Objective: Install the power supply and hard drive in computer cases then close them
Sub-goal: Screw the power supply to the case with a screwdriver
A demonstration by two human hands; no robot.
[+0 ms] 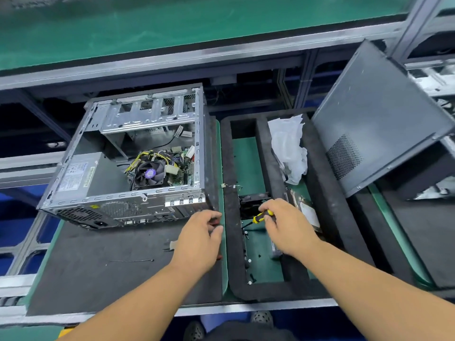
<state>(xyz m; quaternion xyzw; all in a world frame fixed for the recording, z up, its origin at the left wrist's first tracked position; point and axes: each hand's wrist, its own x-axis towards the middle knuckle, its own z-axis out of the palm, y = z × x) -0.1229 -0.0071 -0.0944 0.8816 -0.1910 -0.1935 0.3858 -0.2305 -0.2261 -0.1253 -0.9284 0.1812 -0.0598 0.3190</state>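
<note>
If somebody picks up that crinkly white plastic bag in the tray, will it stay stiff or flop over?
The white plastic bag would probably flop: it looks thin, see-through and crumpled. It likely weighs very little and may slide easily off the black foam tray.

Right hand [285, 225] hides screwdriver [262, 216] tip; hard drive [309, 212] partly covered.
</note>
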